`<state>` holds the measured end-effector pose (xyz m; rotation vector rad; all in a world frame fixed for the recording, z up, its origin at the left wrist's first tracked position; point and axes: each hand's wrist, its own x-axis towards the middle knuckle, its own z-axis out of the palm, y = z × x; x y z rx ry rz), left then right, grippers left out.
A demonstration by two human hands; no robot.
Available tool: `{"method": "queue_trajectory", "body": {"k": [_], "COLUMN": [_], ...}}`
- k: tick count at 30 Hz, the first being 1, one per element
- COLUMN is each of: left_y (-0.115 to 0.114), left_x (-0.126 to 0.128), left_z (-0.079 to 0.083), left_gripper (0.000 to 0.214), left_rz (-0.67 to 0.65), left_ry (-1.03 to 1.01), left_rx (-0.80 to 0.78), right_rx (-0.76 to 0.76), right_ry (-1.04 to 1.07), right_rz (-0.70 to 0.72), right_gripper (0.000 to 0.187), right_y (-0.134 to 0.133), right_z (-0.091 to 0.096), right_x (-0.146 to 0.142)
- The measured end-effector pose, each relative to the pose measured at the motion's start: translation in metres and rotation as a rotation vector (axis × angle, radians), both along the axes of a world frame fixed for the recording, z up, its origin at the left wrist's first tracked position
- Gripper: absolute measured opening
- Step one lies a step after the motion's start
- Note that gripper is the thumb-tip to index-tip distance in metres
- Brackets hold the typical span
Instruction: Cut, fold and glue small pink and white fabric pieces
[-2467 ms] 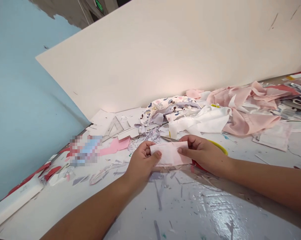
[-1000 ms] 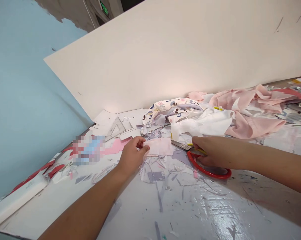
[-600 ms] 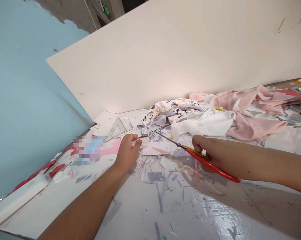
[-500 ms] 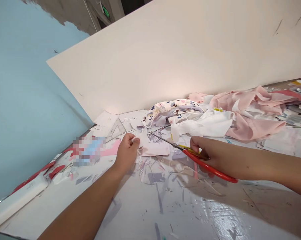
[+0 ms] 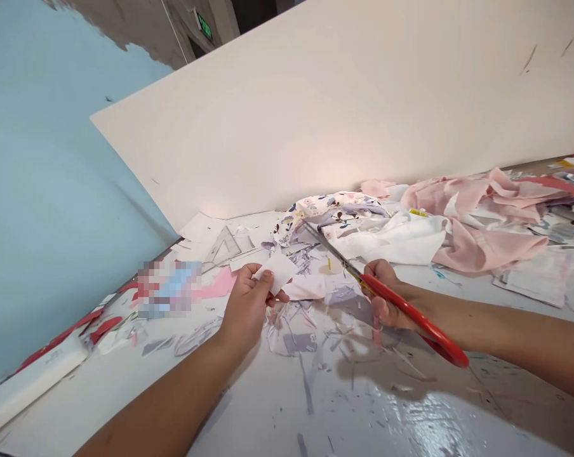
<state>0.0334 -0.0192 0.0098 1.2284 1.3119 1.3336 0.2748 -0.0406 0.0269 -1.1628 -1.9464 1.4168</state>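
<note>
My left hand pinches a small white scrap of fabric and holds it lifted a little above the table. My right hand grips red-handled scissors; their blades point up and to the left, away from the scrap. Between the hands a pale pink fabric piece lies flat among cut scraps on the white table.
A heap of pink, white and floral fabric lies at the back right. A large cream board leans behind the table. A clear set square and pink paper lie at the left. Thin offcuts litter the tabletop.
My right hand let go of the pink piece, picked up the scissors and swung their blades upward. My left hand lifted a small white scrap off the table.
</note>
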Motion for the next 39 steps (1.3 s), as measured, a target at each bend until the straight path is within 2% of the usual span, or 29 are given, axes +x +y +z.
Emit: {"method": "queue_trajectory", "body": {"k": [4, 9, 17, 30, 39], "left_y": [-0.006, -0.017, -0.024, -0.027, -0.028], "left_x": [0.002, 0.008, 0.012, 0.013, 0.014], "left_z": [0.0, 0.003, 0.008, 0.006, 0.007], "left_gripper": [0.03, 0.03, 0.025, 0.025, 0.027], "left_rz": [0.009, 0.0, 0.03, -0.073, -0.088], "left_ry": [-0.003, -0.036, -0.034, -0.01, -0.018], "left_rx": [0.028, 0.079, 0.119, 0.141, 0.146], "right_rx": [0.084, 0.196, 0.11, 0.037, 0.136], "right_ry": [-0.11, -0.237, -0.289, -0.27, -0.291], "right_rz": [-0.013, -0.1, -0.047, -0.06, -0.066], "right_gripper": [0.037, 0.031, 0.03, 0.029, 0.028], "right_y": [-0.013, -0.024, -0.026, -0.028, -0.028], "right_z": [0.001, 0.005, 0.009, 0.013, 0.011], "right_x": [-0.009, -0.018, -0.02, -0.023, -0.022]}}
